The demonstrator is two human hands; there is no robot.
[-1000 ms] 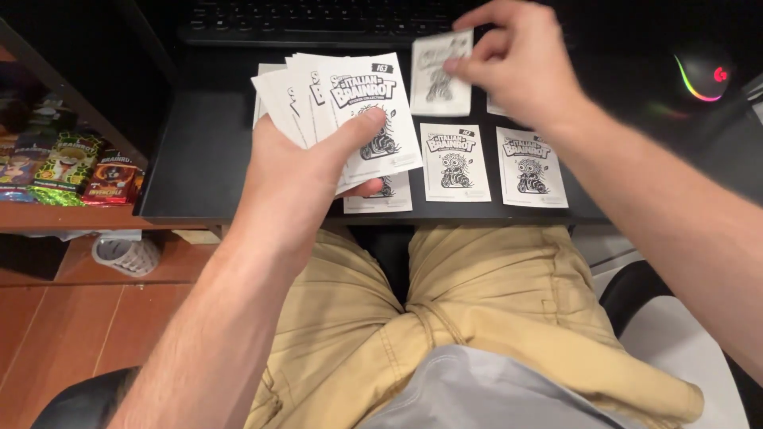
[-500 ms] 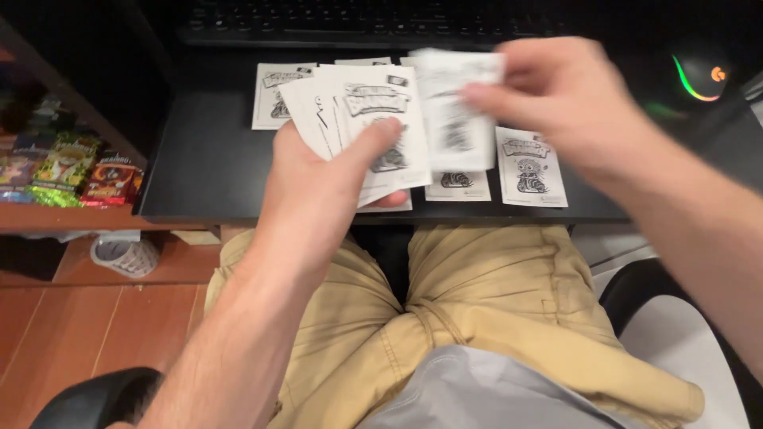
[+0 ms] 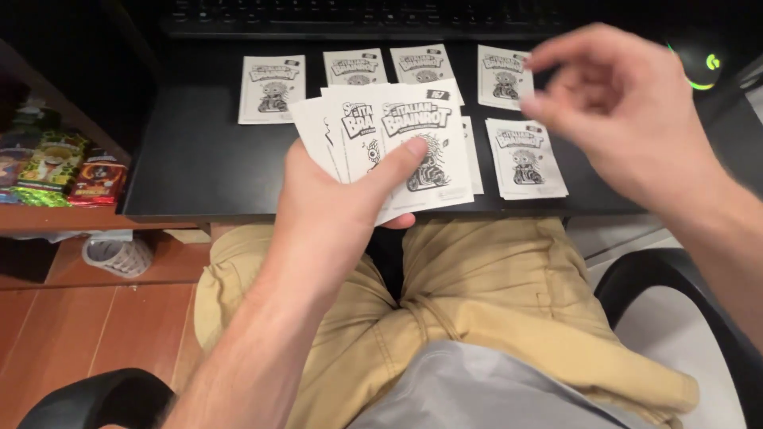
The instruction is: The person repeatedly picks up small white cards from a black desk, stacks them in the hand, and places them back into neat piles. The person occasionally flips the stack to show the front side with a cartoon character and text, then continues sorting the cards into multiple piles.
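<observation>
On the shelf at far left we see colourful foil packs [image 3: 56, 171]. Our left hand [image 3: 334, 206] is closed around a fan of white sticker cards [image 3: 389, 139], thumb pressed on the top one, just above the black surface [image 3: 191, 159]. Behind the fan lies a row of laid-out cards [image 3: 273, 89]; half a second ago our right hand [image 3: 628, 111] pinched one card, and now it hovers loosely curled and empty above the cards at right, so that card has evidently joined the layout. A lit mouse [image 3: 703, 63] glows at far right.
</observation>
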